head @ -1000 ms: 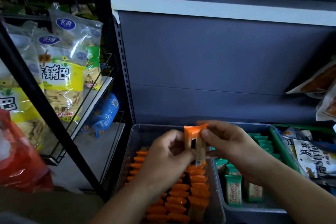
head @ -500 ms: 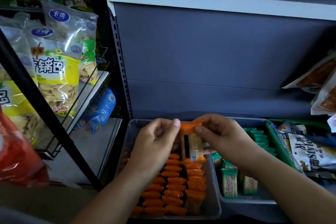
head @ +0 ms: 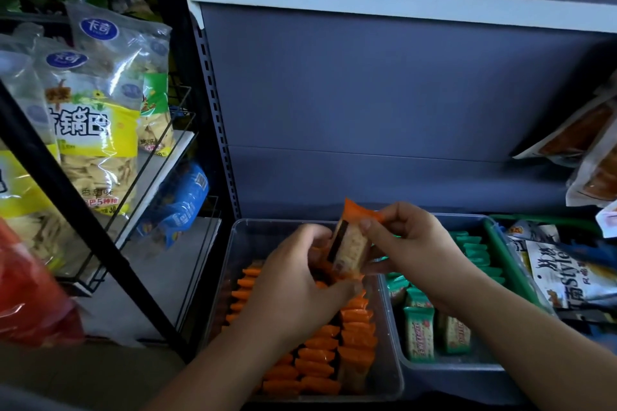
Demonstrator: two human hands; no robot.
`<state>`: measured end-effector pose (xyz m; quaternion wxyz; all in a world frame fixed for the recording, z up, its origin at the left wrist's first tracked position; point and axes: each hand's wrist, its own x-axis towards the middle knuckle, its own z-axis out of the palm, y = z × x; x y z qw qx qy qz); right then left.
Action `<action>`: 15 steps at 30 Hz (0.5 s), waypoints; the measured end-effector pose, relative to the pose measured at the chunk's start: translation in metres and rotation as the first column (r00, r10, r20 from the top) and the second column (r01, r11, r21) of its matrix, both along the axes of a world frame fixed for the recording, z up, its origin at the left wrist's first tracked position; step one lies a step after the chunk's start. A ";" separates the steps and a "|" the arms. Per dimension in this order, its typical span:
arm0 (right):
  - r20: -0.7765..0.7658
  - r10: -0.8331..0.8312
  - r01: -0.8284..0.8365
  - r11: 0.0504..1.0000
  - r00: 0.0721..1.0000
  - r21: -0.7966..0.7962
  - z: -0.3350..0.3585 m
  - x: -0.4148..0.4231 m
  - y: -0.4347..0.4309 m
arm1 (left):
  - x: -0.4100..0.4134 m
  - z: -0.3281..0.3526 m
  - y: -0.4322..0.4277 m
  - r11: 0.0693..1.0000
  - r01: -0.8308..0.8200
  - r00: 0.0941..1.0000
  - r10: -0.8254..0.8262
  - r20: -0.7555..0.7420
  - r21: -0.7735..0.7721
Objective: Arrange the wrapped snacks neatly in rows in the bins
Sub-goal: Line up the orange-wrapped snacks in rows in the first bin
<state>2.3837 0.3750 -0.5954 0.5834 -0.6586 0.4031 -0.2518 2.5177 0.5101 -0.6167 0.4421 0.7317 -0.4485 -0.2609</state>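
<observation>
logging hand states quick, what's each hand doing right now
Left hand: grips the lower end of the orange-wrapped snack.
Right hand: pinches the same snack's upper end.

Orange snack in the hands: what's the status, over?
Both holding: left hand grips orange snack low, right hand pinches its top. Tilted above clear bin, not yet in a row. Nothing blocking.

Both hands pinch one orange snack (head: 350,243) above the clear bin (head: 233,260): right hand (head: 410,243) at its 3 o'clock, left hand (head: 300,277) at 7.
</observation>
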 end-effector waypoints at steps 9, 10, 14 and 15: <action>-0.089 0.206 -0.211 0.977 0.974 -0.044 -0.004 0.004 0.004 | 0.010 -0.004 -0.002 0.998 -0.019 0.997 0.024 0.071 -0.061; -0.127 0.175 -0.190 0.975 0.976 -0.115 -0.008 0.004 0.000 | 0.013 -0.005 -0.003 0.999 -0.012 1.000 0.013 0.021 -0.051; -0.144 0.161 -0.189 0.959 0.976 -0.210 -0.022 0.014 -0.015 | 0.026 -0.015 -0.013 0.998 0.052 0.987 -0.056 -0.148 -0.029; -0.148 0.194 -0.221 0.954 0.970 -0.200 -0.026 0.018 -0.018 | 0.031 -0.021 -0.017 0.998 0.061 0.983 -0.064 -0.171 -0.022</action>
